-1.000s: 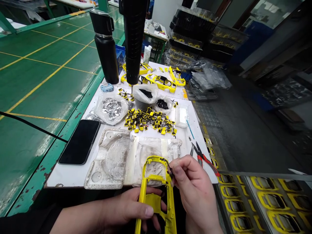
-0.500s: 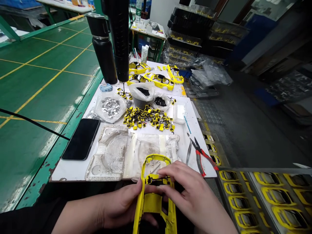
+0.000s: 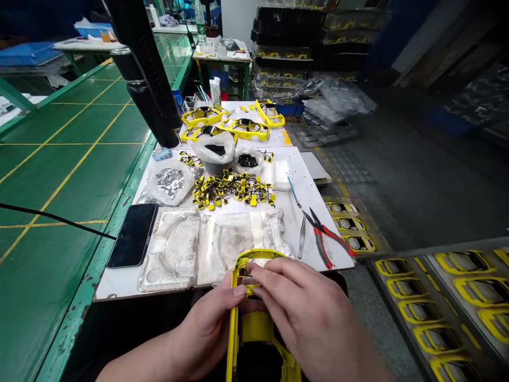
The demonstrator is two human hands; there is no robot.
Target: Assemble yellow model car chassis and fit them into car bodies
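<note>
A yellow model car body, its hollow inside facing me, is held over the near edge of the table. My left hand is closed round its left side, thumb on the rim. Inside the shell near its far end, the fingers of my right hand are pinched together. They cover what they grip, if anything. Just beyond the body lies a dirty white foam cradle. Past that is a heap of small yellow and black parts.
Pliers and tweezers lie at right, a phone at left. Bags of silver pieces and black parts stand farther back. A black power screwdriver hangs above. Trays of yellow bodies are at lower right.
My view has shifted, so the screwdriver appears tilted and farther left. My right fingers have moved toward the shell's far end; the thin black piece seen beside them is now hidden.
</note>
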